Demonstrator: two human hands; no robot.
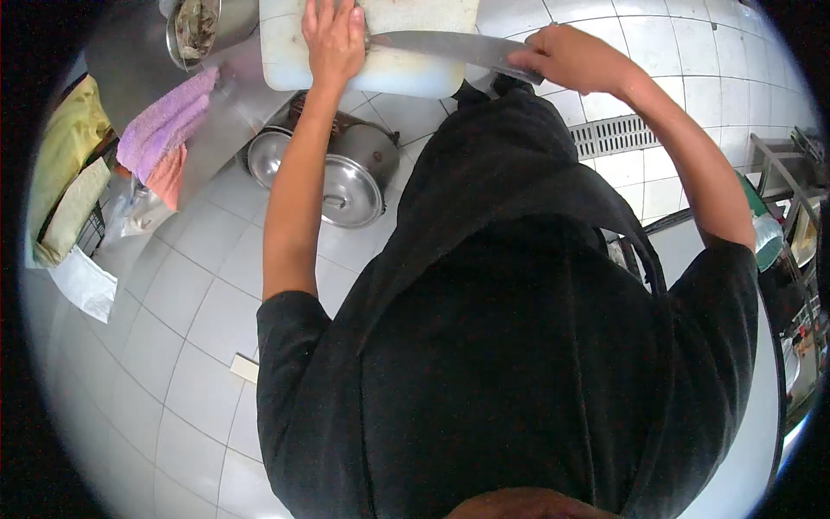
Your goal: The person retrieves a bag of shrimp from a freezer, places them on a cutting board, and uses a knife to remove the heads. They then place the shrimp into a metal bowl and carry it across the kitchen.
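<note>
A large kitchen knife point(441, 48) lies level across the white cutting board point(380, 80), its tip pointing left. My right hand point(571, 59) is closed round the knife's handle, off the board's right side. On the left part of the board rests my left hand point(333, 41), its fingers stretched out and pointing away from me. The blade's tip comes close to the thumb side of that hand. Something small and brownish shows between tip and hand, too small to name. The top of the view cuts off the board's far part.
Left of the board stands a metal pot point(226, 26) with brownish contents. A purple towel point(169, 125) hangs over the metal counter's edge. Below, lidded metal pots point(350, 195) sit on the tiled floor. A floor drain grate point(614, 137) and a metal rack point(800, 208) are to the right.
</note>
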